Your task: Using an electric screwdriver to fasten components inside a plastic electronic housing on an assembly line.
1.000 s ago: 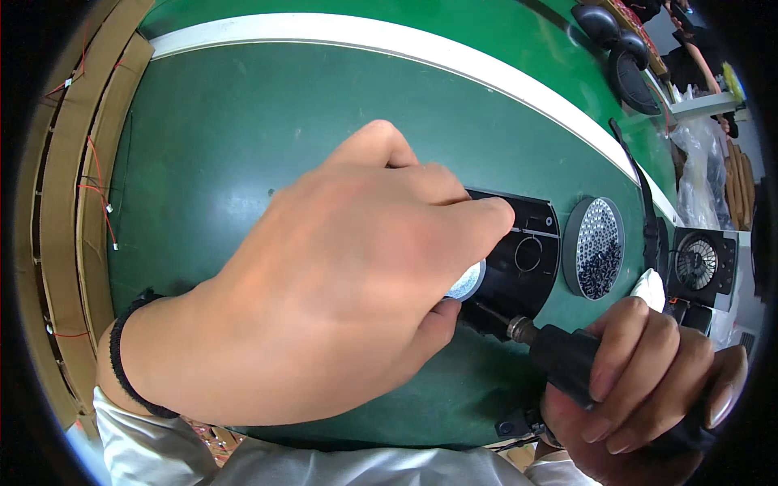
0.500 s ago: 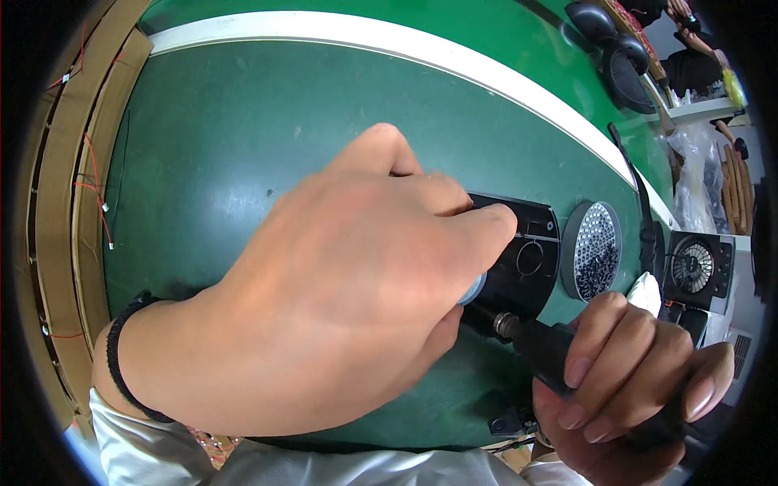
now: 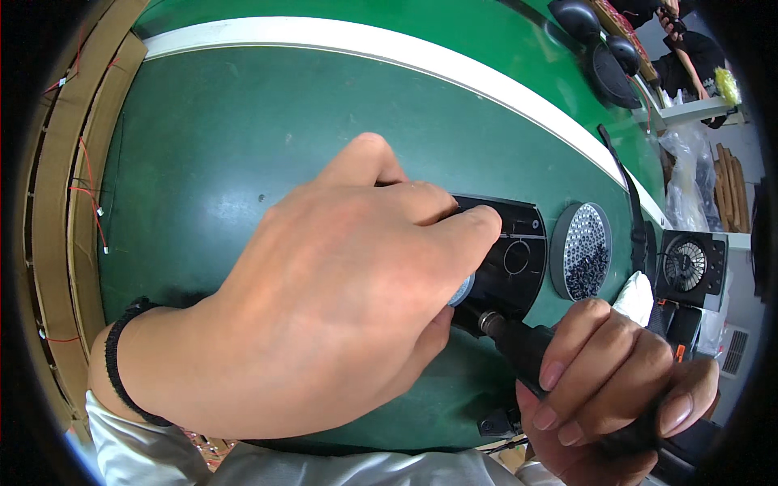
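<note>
Green workbench (image 3: 186, 138) in my head view, white edging strip (image 3: 324, 32) across | cardboard (image 3: 87, 154) left, fan (image 3: 686, 266) right | black panel (image 3: 501, 274) mid-bench near grey round tray (image 3: 557, 257) | left hand (image 3: 348, 259) curled over panel, fingertips hidden, grip I cannot tell | right hand (image 3: 616, 373) wrapped firmly round black power screwdriver (image 3: 523, 348)

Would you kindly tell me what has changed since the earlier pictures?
The right hand has moved the black driver leftward, bringing its metal collar closer to the left hand. Nothing was visibly grasped or released. The left hand stays over the black panel; the round grey dish remains to its right.
</note>
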Demonstrator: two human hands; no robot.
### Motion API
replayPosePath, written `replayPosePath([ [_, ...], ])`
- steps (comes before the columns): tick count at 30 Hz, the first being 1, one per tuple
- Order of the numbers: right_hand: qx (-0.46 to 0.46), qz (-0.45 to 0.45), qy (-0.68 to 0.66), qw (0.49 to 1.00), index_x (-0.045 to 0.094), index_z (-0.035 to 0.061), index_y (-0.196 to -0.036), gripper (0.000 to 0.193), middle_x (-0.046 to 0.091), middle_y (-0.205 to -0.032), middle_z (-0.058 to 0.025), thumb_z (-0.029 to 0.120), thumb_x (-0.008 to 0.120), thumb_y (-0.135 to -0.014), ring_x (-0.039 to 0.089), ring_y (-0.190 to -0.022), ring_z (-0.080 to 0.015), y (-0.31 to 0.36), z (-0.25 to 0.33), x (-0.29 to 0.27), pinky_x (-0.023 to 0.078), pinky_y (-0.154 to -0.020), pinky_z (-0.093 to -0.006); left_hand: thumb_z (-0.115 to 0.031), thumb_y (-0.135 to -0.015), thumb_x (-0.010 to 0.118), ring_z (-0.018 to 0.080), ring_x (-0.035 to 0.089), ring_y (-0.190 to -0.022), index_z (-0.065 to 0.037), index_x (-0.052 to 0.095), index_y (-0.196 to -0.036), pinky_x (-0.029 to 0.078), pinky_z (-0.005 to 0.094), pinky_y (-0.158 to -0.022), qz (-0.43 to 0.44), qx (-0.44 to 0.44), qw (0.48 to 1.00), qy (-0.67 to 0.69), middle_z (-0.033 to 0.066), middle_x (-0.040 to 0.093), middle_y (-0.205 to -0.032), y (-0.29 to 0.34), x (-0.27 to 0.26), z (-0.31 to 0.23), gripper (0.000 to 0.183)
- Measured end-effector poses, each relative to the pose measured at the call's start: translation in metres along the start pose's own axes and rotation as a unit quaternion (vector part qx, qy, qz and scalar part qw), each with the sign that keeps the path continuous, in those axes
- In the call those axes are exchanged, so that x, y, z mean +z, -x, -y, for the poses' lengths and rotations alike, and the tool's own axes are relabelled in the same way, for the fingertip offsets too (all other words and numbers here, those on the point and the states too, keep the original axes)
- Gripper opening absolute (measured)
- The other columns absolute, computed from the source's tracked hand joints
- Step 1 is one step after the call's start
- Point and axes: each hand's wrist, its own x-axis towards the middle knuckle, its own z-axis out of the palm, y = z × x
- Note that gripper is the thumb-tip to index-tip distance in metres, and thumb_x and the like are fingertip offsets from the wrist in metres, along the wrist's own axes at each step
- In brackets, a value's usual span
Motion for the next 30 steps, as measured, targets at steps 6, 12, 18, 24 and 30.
replayPosePath([
  [6, -0.038, 0.017, -0.027, 0.999, 0.040, 0.0177, -0.134, 0.039, 0.056, -0.086, -0.0080, 0.039, 0.055, -0.106, 0.058, -0.068, -0.0214, 0.005, -0.018, 0.000, 0.049, -0.067, -0.0409, -0.003, -0.063, 0.084, 0.0273, 0.065, -0.096, -0.002, 0.067, -0.125, 0.045, 0.0388, -0.091, 0.064, -0.059, 0.994, -0.061, 0.0107, 0.072, -0.111, 0.011, 0.005, 0.005, 0.065],
  [12, 0.008, -0.015, -0.005, 1.000, 0.041, 0.0175, -0.134, 0.039, 0.054, -0.084, -0.0056, 0.040, 0.055, -0.106, 0.057, -0.069, -0.0200, 0.002, -0.014, -0.003, 0.048, -0.067, -0.0399, -0.002, -0.064, 0.083, 0.0262, 0.068, -0.098, -0.001, 0.066, -0.126, 0.044, 0.0395, -0.090, 0.011, -0.016, 1.000, -0.021, 0.0117, 0.072, -0.110, 0.009, 0.000, 0.005, 0.064],
  [18, -0.056, 0.058, -0.039, 0.996, 0.042, 0.0179, -0.134, 0.038, 0.055, -0.087, -0.0056, 0.040, 0.054, -0.106, 0.056, -0.069, -0.0198, -0.006, 0.004, -0.009, 0.047, -0.065, -0.0389, -0.001, -0.065, 0.083, 0.0275, 0.068, -0.099, -0.002, 0.066, -0.126, 0.044, 0.0397, -0.090, -0.013, -0.036, 0.998, 0.050, 0.0119, 0.072, -0.111, 0.006, 0.007, 0.006, 0.064],
  [24, -0.061, 0.055, -0.057, 0.995, 0.042, 0.0175, -0.135, 0.038, 0.054, -0.085, -0.0061, 0.039, 0.054, -0.106, 0.056, -0.068, -0.0197, -0.003, -0.014, -0.013, 0.047, -0.066, -0.0390, -0.002, -0.065, 0.083, 0.0275, 0.068, -0.099, -0.002, 0.066, -0.126, 0.045, 0.0394, -0.090, 0.176, -0.163, 0.970, -0.049, 0.0120, 0.073, -0.111, -0.012, -0.021, -0.015, 0.063],
  [30, -0.007, 0.038, -0.021, 0.999, 0.040, 0.0170, -0.134, 0.038, 0.054, -0.087, -0.0072, 0.039, 0.053, -0.106, 0.056, -0.069, -0.0199, -0.007, 0.002, -0.007, 0.047, -0.065, -0.0389, -0.003, -0.064, 0.083, 0.0274, 0.068, -0.099, -0.002, 0.066, -0.126, 0.044, 0.0396, -0.091, 0.131, -0.184, 0.974, 0.012, 0.0121, 0.073, -0.112, 0.000, -0.012, -0.011, 0.064],
])
